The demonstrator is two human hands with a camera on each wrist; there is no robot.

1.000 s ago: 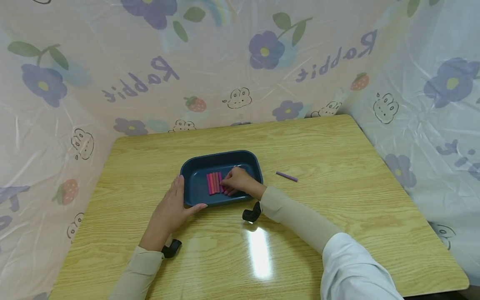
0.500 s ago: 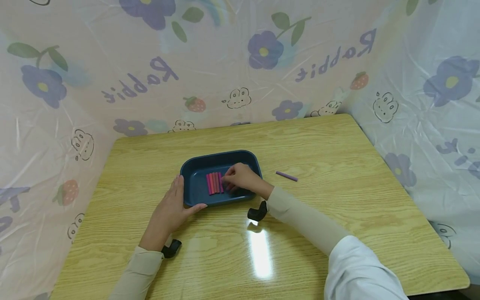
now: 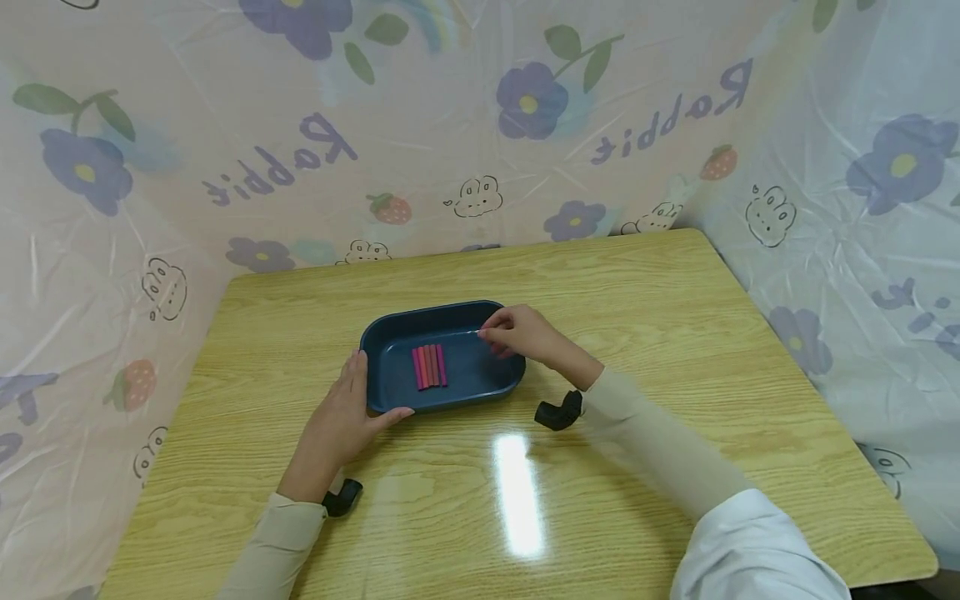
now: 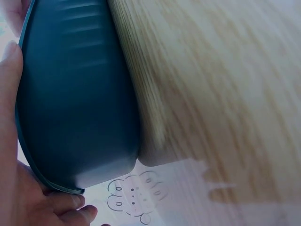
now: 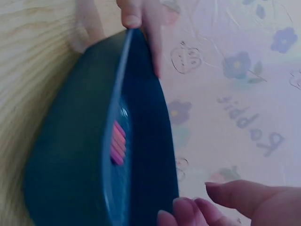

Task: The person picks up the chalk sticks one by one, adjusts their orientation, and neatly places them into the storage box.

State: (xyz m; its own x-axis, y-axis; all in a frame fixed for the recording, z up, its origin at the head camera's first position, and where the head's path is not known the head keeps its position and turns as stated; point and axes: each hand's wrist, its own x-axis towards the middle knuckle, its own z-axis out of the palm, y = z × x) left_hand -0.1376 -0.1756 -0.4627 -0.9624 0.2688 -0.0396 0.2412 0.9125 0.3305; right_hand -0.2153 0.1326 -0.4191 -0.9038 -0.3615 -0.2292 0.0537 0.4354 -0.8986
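Note:
A dark blue-green tray [image 3: 480, 392] stands on the table. Several slim pink, coral and magenta sticks [image 3: 429, 367] lie side by side inside it, and the right wrist view shows the sticks' ends [image 5: 118, 143]. My left hand [image 3: 341, 425] holds the tray's near left corner, thumb along the front wall and fingers against the left end. In the left wrist view, the fingers [image 4: 70, 207] bend round that end. Over the tray's right end hovers my right hand [image 3: 528, 337], fingers loosely bent. Its thumb and fingers [image 5: 186, 212] stand apart with nothing visible between them.
The wood-grain table [image 3: 637, 283] reaches out around the tray on every side. A printed curtain [image 3: 420, 125] with flowers and rabbits rises behind it and at both sides. Black wrist camera mounts [image 3: 558, 412] sit at both sleeves.
My right hand has risen from beside the row of sticks and moved right to the tray's end. It now covers the spot where a loose purple stick lay. The left hand has stayed put.

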